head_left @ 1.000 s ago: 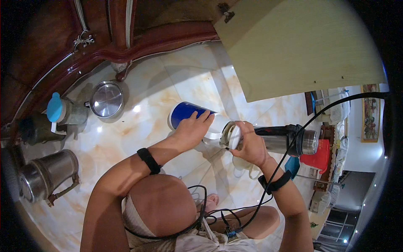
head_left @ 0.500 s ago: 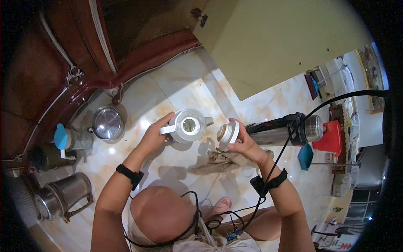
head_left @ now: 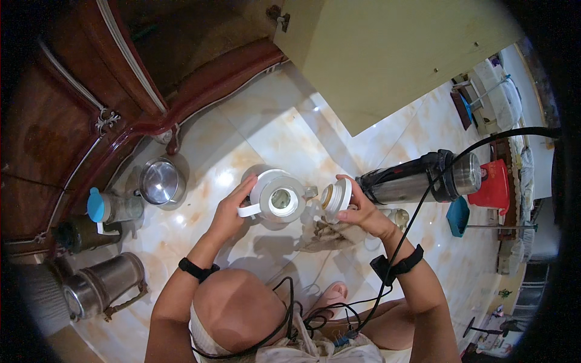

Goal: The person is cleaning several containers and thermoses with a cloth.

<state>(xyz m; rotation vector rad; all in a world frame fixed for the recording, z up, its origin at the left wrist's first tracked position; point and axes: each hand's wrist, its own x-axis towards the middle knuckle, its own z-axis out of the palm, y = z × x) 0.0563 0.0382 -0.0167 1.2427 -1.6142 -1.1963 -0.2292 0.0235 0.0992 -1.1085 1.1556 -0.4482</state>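
Note:
My left hand is closed at the side of a white vacuum jug, by its handle. The jug is uncovered, and its round mouth and inner liner face up at me. A screw-in stopper, white with a threaded rim and a tan underside, is gripped between the thumb and fingers of my right hand. It is held on its side, just right of the jug's spout and apart from the mouth. Below the stopper, a brown cloth lies on the floor, partly hidden.
A tall steel flask with a black strap lies right. Left are a steel pot, a glass pitcher with blue lid and a steel canister. An open cabinet door juts overhead. A black cable crosses my right arm.
The whole view has shifted slightly. The jug has come a little nearer to me, still in my left hand; the stopper stays in my right, beside the spout.

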